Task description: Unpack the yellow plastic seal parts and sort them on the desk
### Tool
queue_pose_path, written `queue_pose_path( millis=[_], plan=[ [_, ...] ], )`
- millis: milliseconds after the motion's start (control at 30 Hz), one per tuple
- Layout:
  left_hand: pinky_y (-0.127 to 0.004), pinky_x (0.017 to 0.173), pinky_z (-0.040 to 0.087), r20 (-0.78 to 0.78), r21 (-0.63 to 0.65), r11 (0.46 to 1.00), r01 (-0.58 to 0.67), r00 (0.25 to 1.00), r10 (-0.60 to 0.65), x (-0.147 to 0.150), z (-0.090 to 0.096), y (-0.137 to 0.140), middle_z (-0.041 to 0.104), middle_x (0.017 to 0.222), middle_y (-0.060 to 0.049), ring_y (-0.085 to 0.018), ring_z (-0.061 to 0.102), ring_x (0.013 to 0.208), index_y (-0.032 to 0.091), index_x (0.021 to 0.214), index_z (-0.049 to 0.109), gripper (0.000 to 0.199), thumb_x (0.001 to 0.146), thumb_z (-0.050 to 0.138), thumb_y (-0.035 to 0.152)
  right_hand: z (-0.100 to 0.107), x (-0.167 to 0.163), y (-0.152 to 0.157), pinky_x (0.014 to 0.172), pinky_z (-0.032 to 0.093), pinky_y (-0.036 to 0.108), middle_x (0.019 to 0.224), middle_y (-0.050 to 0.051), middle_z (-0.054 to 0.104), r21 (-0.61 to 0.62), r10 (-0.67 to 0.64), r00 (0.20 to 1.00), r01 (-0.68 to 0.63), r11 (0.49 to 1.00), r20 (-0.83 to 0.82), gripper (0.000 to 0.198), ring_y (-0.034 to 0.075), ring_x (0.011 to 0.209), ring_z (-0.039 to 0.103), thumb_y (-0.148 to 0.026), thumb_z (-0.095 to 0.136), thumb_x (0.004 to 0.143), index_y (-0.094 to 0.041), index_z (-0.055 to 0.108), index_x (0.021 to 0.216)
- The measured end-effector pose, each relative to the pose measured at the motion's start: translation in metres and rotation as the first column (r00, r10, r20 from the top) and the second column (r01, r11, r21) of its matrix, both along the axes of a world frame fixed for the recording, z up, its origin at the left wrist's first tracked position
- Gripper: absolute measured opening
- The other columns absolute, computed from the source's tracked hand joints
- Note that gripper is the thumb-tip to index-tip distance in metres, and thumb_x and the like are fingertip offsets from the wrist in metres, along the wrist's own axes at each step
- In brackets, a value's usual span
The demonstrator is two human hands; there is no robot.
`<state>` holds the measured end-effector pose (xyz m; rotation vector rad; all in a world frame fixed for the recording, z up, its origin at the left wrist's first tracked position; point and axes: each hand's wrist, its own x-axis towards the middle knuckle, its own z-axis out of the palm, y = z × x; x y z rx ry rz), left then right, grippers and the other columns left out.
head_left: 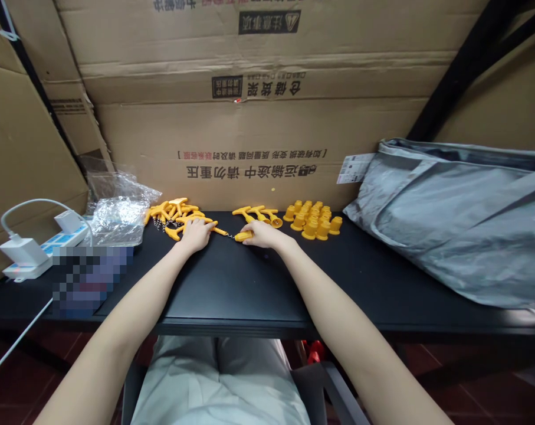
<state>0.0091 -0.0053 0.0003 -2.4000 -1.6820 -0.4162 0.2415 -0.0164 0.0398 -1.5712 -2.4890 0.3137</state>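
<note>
My left hand [196, 235] is closed on a yellow T-handled tool [219, 231] at the edge of the pile. A thin, twisted dark-and-silver shaft [230, 236] runs from this tool toward my right hand [263, 235]. There my fingers pinch a yellow tapered sleeve [243, 236], lined up with the shaft; whether the shaft's tip is inside it I cannot tell. Behind and beside my left hand lies a heap of similar yellow T-handled tools [177, 205], some with twisted shafts showing. Just beyond my right hand, several yellow T-shaped pieces with flared ends [259, 211] lie in a row.
Several yellow flanged caps [322, 229] stand grouped to the right on the black table [232, 295]. A large grey bag [462, 230] covers the right side. At left are clear plastic bags [117, 212] and a white power strip [32, 265] with cables. Cardboard [258, 130] rises behind.
</note>
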Motion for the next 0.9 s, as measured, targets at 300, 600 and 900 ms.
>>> queue_pose_path(
  millis=[300,600,900],
  plan=[
    [-0.046,0.095,0.038,-0.038,-0.143,0.990,-0.007,0.999,0.001,0.008,0.013,-0.008,0.062,0.120,-0.011,-0.030,0.053,0.115,0.024,0.121,0.060,0.041,0.084,0.044,0.027,-0.019,0.006,0.020,0.090,0.044,0.039,0.106,0.011,0.065,0.202,0.081,0.977,-0.041,0.978,-0.196,0.031,0.024,0.099,0.060,-0.022,0.072,0.075,-0.018,0.071,0.106],
    [-0.039,0.084,0.041,0.078,-0.058,0.997,0.042,0.996,-0.038,0.004,0.012,-0.005,0.067,0.096,-0.007,-0.024,0.060,0.094,0.026,0.114,0.054,0.029,0.091,0.039,0.033,-0.023,0.004,0.026,0.089,0.045,0.042,0.105,0.009,0.063,0.332,0.216,0.914,-0.097,0.938,-0.344,0.031,0.024,0.099,0.058,-0.021,0.070,0.077,-0.020,0.070,0.108],
    [-0.028,0.068,0.040,0.250,0.072,0.982,0.173,0.950,-0.186,0.003,0.017,-0.009,0.064,0.072,0.000,-0.017,0.057,0.067,0.023,0.093,0.060,0.016,0.083,0.052,0.031,-0.028,0.006,0.029,0.093,0.045,0.045,0.106,0.011,0.063,0.383,0.249,0.911,-0.113,0.917,-0.329,0.032,0.025,0.101,0.059,-0.020,0.067,0.079,-0.019,0.068,0.111]
  ],
)
